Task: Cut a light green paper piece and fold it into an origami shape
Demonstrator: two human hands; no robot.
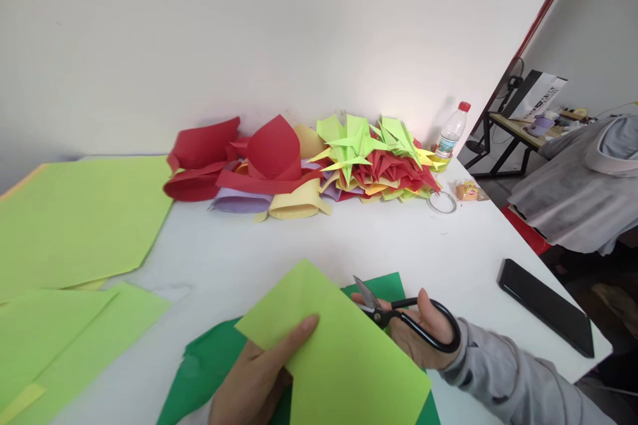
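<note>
My left hand (264, 372) grips a light green sheet of paper (349, 345) at its left side, thumb on top and fingers underneath. In my right hand (423, 332) is a pair of scissors (381, 314) with black handles. The blades are spread and point up and left, at the sheet's right edge; part of them is hidden behind the paper. Dark green paper (209, 358) lies on the table below both hands, mostly covered by the light green sheet.
Large light green sheets (84, 219) and cut pieces (60, 325) lie at left. Along the wall are folded paper shapes (274, 153) and paper stars (356, 139). At right are a bottle (451, 133), a ring (442, 202), a wrapped snack (467, 191) and a phone (545, 305). A person (588, 172) is beyond.
</note>
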